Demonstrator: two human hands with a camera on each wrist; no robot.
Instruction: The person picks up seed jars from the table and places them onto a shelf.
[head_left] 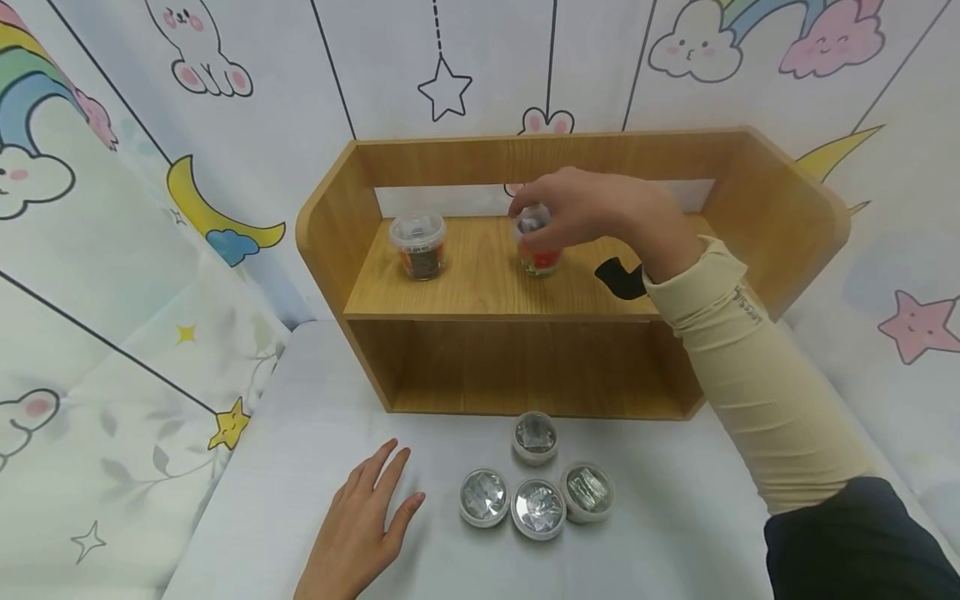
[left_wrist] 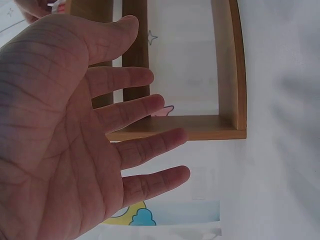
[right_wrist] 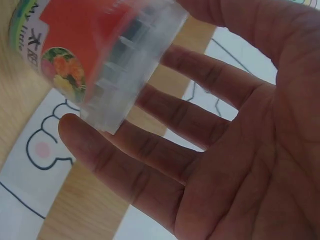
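My right hand [head_left: 592, 212] holds a small clear jar with a red label [head_left: 542, 255] at the middle of the upper shelf. In the right wrist view the fingers of the right hand [right_wrist: 215, 125] lie around the rim of the jar [right_wrist: 95, 55], whose label shows flowers. Another lidded jar [head_left: 420, 248] stands upright on the left part of that shelf. Palm showing in the left wrist view, my left hand [left_wrist: 85, 130] has its fingers spread and holds nothing; in the head view the left hand [head_left: 362, 521] is over the white table, left of several silver-topped jars [head_left: 538, 508].
The two-level wooden shelf [head_left: 517, 317] stands at the back of the white table [head_left: 300, 433]. A jar [head_left: 535, 437] sits just in front of its lower edge. Behind hangs a cloth [head_left: 247, 50] printed with stars, clouds and rabbits. A black item [head_left: 621, 278] is by the right wrist.
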